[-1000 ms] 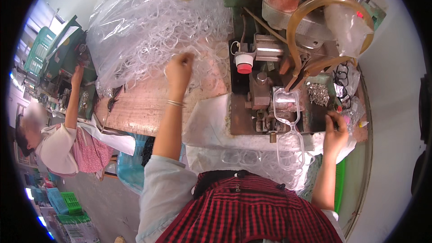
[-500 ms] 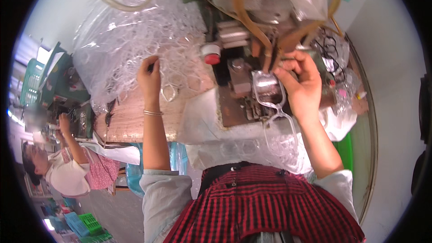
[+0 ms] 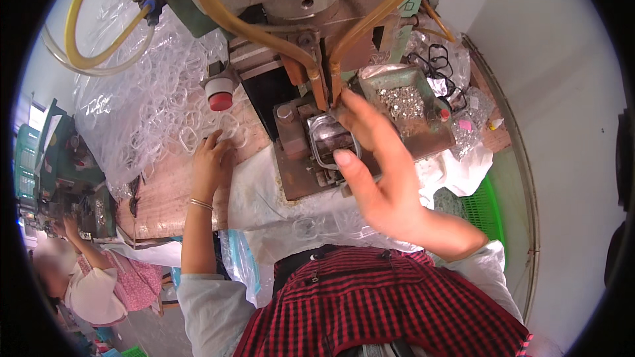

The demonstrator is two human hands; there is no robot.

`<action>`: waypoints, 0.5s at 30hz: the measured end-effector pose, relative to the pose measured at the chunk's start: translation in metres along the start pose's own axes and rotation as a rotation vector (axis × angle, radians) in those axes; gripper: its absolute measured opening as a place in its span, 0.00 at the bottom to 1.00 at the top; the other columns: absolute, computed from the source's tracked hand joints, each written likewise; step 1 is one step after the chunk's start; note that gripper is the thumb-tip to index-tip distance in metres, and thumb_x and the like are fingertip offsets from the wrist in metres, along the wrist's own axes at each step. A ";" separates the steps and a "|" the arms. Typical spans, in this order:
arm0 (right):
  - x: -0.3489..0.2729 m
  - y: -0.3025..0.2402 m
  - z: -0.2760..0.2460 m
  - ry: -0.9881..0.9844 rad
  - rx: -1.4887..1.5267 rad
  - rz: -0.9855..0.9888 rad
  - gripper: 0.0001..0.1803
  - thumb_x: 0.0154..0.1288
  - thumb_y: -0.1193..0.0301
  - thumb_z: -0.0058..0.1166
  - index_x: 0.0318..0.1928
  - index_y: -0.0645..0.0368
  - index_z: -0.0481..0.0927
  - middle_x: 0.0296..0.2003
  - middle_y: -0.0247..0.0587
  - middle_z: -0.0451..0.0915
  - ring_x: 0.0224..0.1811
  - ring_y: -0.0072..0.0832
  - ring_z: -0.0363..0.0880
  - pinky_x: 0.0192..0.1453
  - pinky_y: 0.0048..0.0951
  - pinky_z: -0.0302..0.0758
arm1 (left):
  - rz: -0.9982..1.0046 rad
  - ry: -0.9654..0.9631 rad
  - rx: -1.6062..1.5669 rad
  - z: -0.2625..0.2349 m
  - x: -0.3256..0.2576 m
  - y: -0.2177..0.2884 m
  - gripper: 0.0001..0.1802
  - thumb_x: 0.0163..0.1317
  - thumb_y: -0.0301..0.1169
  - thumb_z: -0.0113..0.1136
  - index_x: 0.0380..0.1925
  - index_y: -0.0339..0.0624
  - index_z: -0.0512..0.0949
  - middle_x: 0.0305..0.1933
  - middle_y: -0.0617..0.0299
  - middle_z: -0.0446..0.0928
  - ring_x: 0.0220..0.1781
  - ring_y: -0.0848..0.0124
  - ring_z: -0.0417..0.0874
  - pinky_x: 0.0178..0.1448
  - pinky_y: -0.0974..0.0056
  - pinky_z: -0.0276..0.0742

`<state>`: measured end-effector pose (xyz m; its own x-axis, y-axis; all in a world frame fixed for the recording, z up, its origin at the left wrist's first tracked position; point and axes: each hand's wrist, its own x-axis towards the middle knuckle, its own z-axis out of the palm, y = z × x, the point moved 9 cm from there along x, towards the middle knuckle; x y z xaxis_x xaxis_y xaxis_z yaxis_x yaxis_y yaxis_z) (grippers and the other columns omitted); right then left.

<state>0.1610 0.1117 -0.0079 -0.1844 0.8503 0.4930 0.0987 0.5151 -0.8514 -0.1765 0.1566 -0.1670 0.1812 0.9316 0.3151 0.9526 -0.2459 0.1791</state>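
Pinching a clear frame [image 3: 329, 142] at frame centre, the right hand [image 3: 380, 172] holds it on the machine's [image 3: 297, 0] metal block [image 3: 305, 152]; thumb and fingers close on its rim, its long axis running upper left to lower right. Left of centre, the left hand [image 3: 210, 158] lies on the tabletop [image 3: 162, 198], fingers curled on a clear ring [image 3: 192, 139] beside a big clear bag [image 3: 142, 102] of such rings. A red button [image 3: 220, 100] sits above it. At upper right, a green tray [image 3: 403, 102] holds small metal parts.
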 end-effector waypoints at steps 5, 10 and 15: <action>-0.030 0.061 -0.072 0.305 -0.343 -0.036 0.16 0.72 0.73 0.50 0.56 0.67 0.80 0.52 0.55 0.82 0.54 0.46 0.81 0.62 0.39 0.74 | -0.061 0.332 -0.226 -0.045 -0.006 -0.001 0.07 0.63 0.21 0.60 0.41 0.39 0.80 0.49 0.52 0.81 0.49 0.58 0.83 0.52 0.58 0.80; -0.049 0.110 -0.115 0.201 -0.847 0.121 0.08 0.58 0.76 0.62 0.40 0.59 0.84 0.38 0.43 0.84 0.44 0.44 0.81 0.51 0.41 0.76 | -0.024 0.944 -0.901 -0.128 -0.031 0.097 0.03 0.69 0.20 0.56 0.38 0.34 0.78 0.43 0.50 0.83 0.39 0.65 0.86 0.46 0.64 0.82; -0.033 0.110 -0.095 0.173 -0.959 0.083 0.07 0.54 0.75 0.64 0.35 0.57 0.84 0.36 0.41 0.81 0.44 0.45 0.79 0.49 0.44 0.76 | 0.718 0.458 -0.609 -0.134 0.004 0.253 0.07 0.52 0.25 0.71 0.29 0.48 0.83 0.46 0.61 0.87 0.48 0.59 0.87 0.61 0.50 0.80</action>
<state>0.2712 0.1508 -0.1008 -0.0029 0.8525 0.5227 0.8724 0.2576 -0.4153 0.0329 0.0624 0.0043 0.4250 0.3537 0.8332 0.3502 -0.9131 0.2090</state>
